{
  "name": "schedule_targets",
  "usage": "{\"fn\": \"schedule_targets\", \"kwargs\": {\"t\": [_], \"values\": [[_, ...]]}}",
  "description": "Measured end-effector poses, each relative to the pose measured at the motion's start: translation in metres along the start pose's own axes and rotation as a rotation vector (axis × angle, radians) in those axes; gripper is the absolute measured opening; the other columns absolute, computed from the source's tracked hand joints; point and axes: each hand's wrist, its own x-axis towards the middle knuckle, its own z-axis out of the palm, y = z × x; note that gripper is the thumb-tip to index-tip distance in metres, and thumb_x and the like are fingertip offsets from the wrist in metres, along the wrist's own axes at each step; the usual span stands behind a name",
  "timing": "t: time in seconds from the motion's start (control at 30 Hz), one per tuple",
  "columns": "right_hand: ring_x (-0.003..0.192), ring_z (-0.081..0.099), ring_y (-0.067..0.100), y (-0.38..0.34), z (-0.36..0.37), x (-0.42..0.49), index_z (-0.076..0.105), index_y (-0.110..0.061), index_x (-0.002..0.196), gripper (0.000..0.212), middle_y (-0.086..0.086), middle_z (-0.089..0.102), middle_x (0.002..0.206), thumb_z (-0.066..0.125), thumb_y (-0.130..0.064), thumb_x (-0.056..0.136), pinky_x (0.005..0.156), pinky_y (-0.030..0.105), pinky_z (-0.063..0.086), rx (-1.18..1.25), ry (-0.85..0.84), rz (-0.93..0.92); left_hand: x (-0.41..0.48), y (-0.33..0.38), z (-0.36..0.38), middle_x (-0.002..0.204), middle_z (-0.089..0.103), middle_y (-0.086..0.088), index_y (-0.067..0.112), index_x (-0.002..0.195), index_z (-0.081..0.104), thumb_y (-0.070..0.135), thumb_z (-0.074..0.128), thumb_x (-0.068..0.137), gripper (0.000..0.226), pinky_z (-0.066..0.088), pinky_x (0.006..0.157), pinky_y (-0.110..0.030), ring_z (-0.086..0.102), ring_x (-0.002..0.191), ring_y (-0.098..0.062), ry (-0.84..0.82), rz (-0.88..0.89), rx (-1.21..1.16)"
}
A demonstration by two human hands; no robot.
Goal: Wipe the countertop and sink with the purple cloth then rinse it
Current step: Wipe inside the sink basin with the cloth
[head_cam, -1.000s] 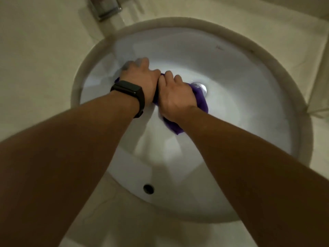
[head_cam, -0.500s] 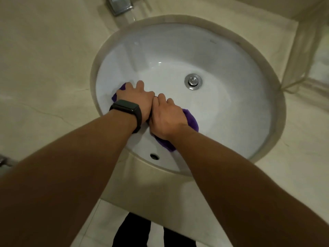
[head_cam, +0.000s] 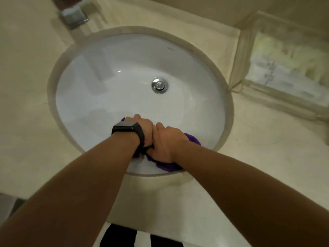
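Observation:
The purple cloth lies bunched against the near inner wall of the white oval sink, mostly hidden under my hands. My left hand, with a black watch on its wrist, and my right hand sit side by side on the cloth, touching each other. Both hold it with fingers curled over it and press it onto the basin just inside the near rim. A fold of cloth pokes out below my right hand. The beige countertop surrounds the sink.
A chrome drain plug sits in the middle of the basin. The chrome faucet stands at the back left. A clear tray with small items stands on the counter at the right. My legs show below the counter's front edge.
Both hands have dragged the cloth from beside the drain toward me, down to the near wall of the basin. The view has pulled back and shifted, uncovering the drain.

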Motion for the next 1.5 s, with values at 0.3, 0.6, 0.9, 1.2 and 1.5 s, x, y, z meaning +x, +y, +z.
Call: {"fn": "schedule_targets", "kwargs": {"t": [0.3,0.6,0.9,1.2,1.5], "values": [[0.084,0.047,0.023,0.055,-0.024,-0.001,0.040,-0.019,0.132,0.060,0.006,0.045,0.110,0.063,-0.051,0.087,0.069,0.037,0.041,-0.245,-0.017,0.165,0.040,0.050,-0.012,0.100,0.056,-0.003,0.032,0.075,0.049,0.036,0.049,0.066,0.009,0.051,0.082,-0.041,0.058,0.094,-0.028,0.128,0.116,-0.246],[0.098,0.051,0.023,0.095,-0.067,0.034,0.040,-0.010,0.126,0.053,0.011,0.045,0.118,0.060,-0.047,0.092,0.068,0.033,0.037,-0.558,0.114,0.177,0.081,0.082,-0.035,0.093,0.038,-0.004,0.022,0.082,0.043,0.026,0.052,0.087,0.011,0.033,0.071,-0.031,0.039,0.082,-0.024,0.530,0.168,-0.609],[0.063,0.064,0.014,0.089,-0.078,0.105,0.075,-0.015,0.095,0.037,0.000,0.068,0.088,0.041,-0.025,0.084,0.046,0.024,0.038,-0.665,0.270,0.244,0.124,0.036,-0.077,0.115,0.047,-0.016,0.017,0.108,0.052,0.030,0.048,0.095,0.019,0.042,0.085,-0.043,0.047,0.101,-0.037,0.809,0.195,-0.266],[0.107,0.053,0.035,0.040,-0.074,0.173,0.035,-0.003,0.138,0.037,0.018,0.042,0.135,0.030,-0.017,0.104,0.061,0.038,0.030,-0.566,0.504,-0.090,0.107,-0.066,-0.096,0.122,0.040,-0.015,0.017,0.116,0.052,0.028,0.068,0.079,0.042,0.043,0.089,-0.048,0.041,0.107,-0.040,0.781,0.034,0.028],[0.082,0.055,0.034,-0.021,-0.037,0.176,0.056,0.001,0.122,0.049,0.020,0.057,0.110,0.064,-0.031,0.087,0.051,0.036,0.038,-0.293,0.518,-0.307,0.045,-0.109,-0.068,0.142,0.032,-0.016,0.017,0.132,0.047,0.032,0.061,0.087,0.050,0.042,0.095,-0.052,0.039,0.122,-0.044,0.586,-0.206,0.207]]}}
